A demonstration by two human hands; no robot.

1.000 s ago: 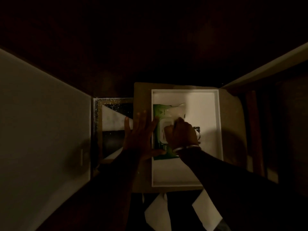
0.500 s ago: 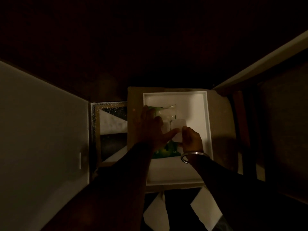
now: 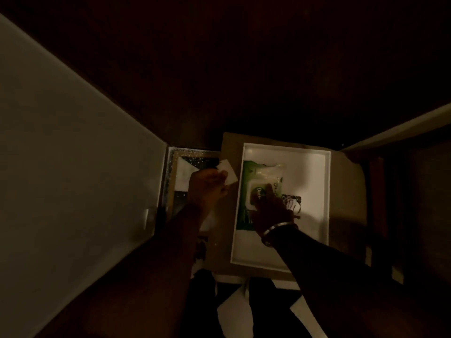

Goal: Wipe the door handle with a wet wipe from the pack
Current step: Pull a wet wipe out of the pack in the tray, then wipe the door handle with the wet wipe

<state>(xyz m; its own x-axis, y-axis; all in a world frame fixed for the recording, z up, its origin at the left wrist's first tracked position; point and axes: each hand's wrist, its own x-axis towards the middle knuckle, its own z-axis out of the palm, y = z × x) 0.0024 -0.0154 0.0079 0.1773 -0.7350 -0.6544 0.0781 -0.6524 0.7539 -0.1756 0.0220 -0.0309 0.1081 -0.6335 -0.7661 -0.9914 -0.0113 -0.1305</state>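
A green wet-wipe pack [image 3: 253, 172] lies in a white tray [image 3: 314, 191] on a brown surface. My right hand [image 3: 271, 208], with a metal bangle at the wrist, rests on the pack with its fingers pressing the flap lid down. To the left of the tray, my left hand [image 3: 207, 189] pinches a folded white wet wipe [image 3: 229, 174] and holds it above the brown surface. The scene is very dark. No door handle is visible.
A pale wall or door panel [image 3: 73, 167] fills the left side. A black-and-white patterned floor [image 3: 183, 174] shows between it and the brown surface [image 3: 346, 181]. A light strip [image 3: 402, 125] runs diagonally at the right.
My left hand pulled a wipe off the pack and moved left, away from the tray. My right hand moved from the open lid onto the pack and pressed the flap down.
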